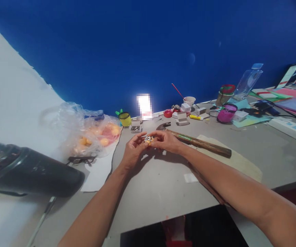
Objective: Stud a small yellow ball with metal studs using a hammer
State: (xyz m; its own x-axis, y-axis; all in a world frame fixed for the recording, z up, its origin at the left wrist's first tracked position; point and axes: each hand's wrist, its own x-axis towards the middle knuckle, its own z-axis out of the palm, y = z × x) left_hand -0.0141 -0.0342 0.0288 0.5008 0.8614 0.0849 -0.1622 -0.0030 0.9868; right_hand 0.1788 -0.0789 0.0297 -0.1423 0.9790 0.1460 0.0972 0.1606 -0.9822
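Observation:
Between my two hands is a small round yellow piece with shiny silver studs (148,139), raised a little above the grey table (148,195). My left hand (134,149) pinches its left side, and the fingertips of my right hand (166,141) grip the right side. Fingers cover part of the piece, so its exact kind is unclear. Just behind my right hand lies a claw hammer (204,144) with a wooden handle. A small open box of metal bits (136,129) stands beyond my left hand.
Left are a plastic bag of orange items (93,135), glasses (82,160) and a dark cylinder (32,169). A yellow mesh pot (124,120), paper cup (189,101), magenta pot (226,113) and clear bottle (248,82) line the back. A power strip (292,132) lies right.

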